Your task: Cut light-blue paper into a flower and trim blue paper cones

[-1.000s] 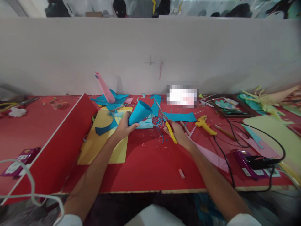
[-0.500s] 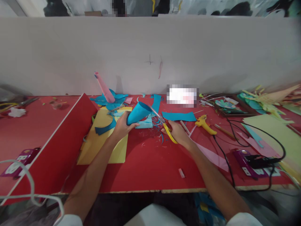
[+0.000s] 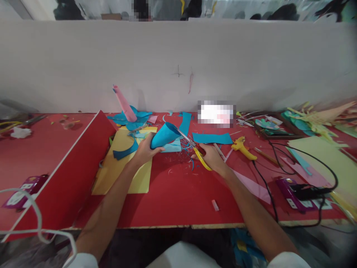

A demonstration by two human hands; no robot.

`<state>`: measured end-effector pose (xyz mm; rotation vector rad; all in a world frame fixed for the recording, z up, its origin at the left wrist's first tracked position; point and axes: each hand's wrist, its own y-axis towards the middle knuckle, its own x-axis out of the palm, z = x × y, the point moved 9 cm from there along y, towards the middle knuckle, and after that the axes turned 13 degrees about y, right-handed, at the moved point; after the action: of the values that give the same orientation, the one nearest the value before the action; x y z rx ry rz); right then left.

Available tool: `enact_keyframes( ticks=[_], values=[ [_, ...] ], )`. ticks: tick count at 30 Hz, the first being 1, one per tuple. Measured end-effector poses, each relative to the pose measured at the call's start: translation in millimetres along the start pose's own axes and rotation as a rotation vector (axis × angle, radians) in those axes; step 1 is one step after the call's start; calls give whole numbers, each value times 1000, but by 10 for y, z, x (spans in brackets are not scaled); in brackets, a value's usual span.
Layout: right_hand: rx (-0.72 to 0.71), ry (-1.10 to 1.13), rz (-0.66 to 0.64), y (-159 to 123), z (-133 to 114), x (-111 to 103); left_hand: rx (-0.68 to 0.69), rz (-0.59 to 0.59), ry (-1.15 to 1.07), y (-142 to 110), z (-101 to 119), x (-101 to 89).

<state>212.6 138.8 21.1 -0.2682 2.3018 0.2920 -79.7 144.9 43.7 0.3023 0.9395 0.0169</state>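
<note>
My left hand is closed around a blue paper cone, its wide open end facing right. In my right hand is a pair of yellow-handled scissors, the blades reaching up and left to the rim of the cone. How far the blades are apart is hard to make out. Light blue paper and thin paper shavings lie on the red table beneath the scissors. A blue paper strip lies just beyond my right hand.
A pink paper cone stands on blue cut shapes behind my left hand. Yellow sheets lie under my left forearm. Rightward are a yellow glue gun, its black cable and a purple power strip. A red divider rises at left.
Almost nothing differs. The cone's rim and the scissors have shifted very slightly, with the blades still at the rim.
</note>
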Motion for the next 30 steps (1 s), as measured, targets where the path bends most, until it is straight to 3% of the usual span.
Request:
enact_keyframes(
  ticks=[30],
  values=[
    [-34, -15, 34, 0, 3, -11, 3, -2, -53, 2, 7, 5]
  ],
)
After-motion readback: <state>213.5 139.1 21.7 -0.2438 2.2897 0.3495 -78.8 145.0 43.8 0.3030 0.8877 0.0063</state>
